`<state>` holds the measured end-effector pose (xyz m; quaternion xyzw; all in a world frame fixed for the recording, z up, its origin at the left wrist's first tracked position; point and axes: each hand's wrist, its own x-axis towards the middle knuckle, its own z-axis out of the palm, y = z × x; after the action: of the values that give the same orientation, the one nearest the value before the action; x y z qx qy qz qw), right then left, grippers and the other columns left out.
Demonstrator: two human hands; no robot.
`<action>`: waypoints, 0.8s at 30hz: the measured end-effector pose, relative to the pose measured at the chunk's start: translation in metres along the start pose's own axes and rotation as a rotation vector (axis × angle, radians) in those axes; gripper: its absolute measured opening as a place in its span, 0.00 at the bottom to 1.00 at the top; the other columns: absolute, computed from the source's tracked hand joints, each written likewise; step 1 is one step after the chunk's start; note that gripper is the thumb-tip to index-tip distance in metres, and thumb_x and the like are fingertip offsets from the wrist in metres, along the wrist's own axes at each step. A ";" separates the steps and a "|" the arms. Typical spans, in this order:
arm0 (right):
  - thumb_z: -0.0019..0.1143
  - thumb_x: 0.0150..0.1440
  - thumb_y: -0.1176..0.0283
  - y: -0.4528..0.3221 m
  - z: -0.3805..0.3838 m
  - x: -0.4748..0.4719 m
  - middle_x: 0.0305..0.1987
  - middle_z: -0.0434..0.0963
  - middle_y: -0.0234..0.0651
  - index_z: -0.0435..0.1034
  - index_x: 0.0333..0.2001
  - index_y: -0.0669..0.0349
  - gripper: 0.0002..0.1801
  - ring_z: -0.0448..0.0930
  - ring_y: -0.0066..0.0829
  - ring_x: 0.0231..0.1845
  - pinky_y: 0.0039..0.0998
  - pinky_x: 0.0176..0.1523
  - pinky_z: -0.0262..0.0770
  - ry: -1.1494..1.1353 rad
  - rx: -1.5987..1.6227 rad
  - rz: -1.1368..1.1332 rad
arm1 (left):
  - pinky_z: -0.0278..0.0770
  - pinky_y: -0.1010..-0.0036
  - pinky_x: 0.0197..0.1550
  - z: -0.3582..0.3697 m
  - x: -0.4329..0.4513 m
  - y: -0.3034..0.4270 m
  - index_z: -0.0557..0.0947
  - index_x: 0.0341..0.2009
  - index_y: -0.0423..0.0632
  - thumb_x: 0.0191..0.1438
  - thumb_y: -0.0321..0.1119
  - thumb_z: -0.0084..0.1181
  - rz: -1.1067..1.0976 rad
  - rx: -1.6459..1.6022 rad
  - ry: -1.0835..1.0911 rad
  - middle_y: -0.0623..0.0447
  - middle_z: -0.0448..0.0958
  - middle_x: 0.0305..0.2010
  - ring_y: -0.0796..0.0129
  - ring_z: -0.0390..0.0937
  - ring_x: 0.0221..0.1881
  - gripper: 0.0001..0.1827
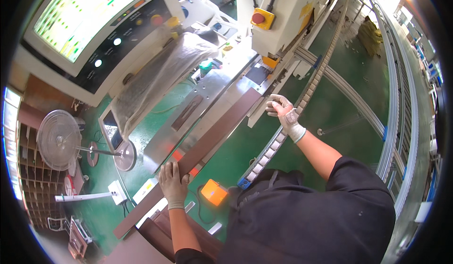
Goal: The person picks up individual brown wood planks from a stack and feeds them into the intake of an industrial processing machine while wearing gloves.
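Note:
A long flat brown board (pixel 221 128) runs diagonally over the metal machine bed (pixel 208 87). My gloved left hand (pixel 173 184) grips this board, its fingers lying across the top and its thumb at the near edge. The far end of the board lies close to the white machine head (pixel 283 23). Apart from the board, my right hand (pixel 283 111) is raised beside the roller conveyor rail (pixel 270 152). It wears a glove that leaves the thumb bare, and its fingers are curled with nothing visible in them.
A short brown slotted piece (pixel 187 112) lies on the bed. Left of it are a control panel with a screen (pixel 86 20) and a standing fan (pixel 59 140). An orange foot-pedal housing (pixel 214 192) sits on the floor. Brown profiles (pixel 187 225) lie below my left hand; metal rails (pixel 389 97) curve along the right.

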<state>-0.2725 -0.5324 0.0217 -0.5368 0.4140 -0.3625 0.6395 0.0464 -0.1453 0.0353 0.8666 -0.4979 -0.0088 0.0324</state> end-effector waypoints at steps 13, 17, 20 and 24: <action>0.62 0.54 0.69 0.008 -0.100 0.050 0.27 0.82 0.38 0.82 0.34 0.54 0.05 0.83 0.46 0.31 0.44 0.39 0.78 0.098 -0.977 -0.671 | 0.46 0.49 0.80 -0.002 0.067 0.029 0.68 0.72 0.48 0.59 0.47 0.58 -0.144 0.073 -0.012 0.37 0.58 0.78 0.38 0.52 0.79 0.38; 0.64 0.52 0.73 0.004 -0.100 0.050 0.24 0.80 0.37 0.82 0.33 0.55 0.04 0.82 0.43 0.29 0.41 0.37 0.77 0.069 -0.990 -0.678 | 0.44 0.49 0.81 0.003 0.067 0.032 0.67 0.73 0.48 0.60 0.47 0.57 -0.177 0.099 -0.037 0.38 0.55 0.80 0.37 0.50 0.79 0.39; 0.64 0.51 0.75 0.001 -0.099 0.049 0.23 0.78 0.35 0.82 0.33 0.55 0.05 0.80 0.41 0.26 0.39 0.35 0.76 0.079 -0.934 -0.686 | 0.42 0.48 0.81 0.007 0.076 0.044 0.67 0.73 0.47 0.61 0.48 0.55 -0.176 0.101 -0.037 0.37 0.54 0.80 0.36 0.49 0.80 0.38; 0.65 0.50 0.76 0.002 -0.101 0.049 0.21 0.77 0.35 0.82 0.35 0.54 0.07 0.79 0.41 0.24 0.38 0.34 0.75 0.059 -0.906 -0.662 | 0.42 0.47 0.80 0.012 0.104 0.083 0.68 0.72 0.46 0.61 0.48 0.55 -0.171 0.087 -0.027 0.38 0.54 0.80 0.37 0.49 0.79 0.37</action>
<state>-0.3461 -0.6162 0.0047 -0.8487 0.3555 -0.3448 0.1855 0.0265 -0.2771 0.0305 0.9063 -0.4223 -0.0015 -0.0129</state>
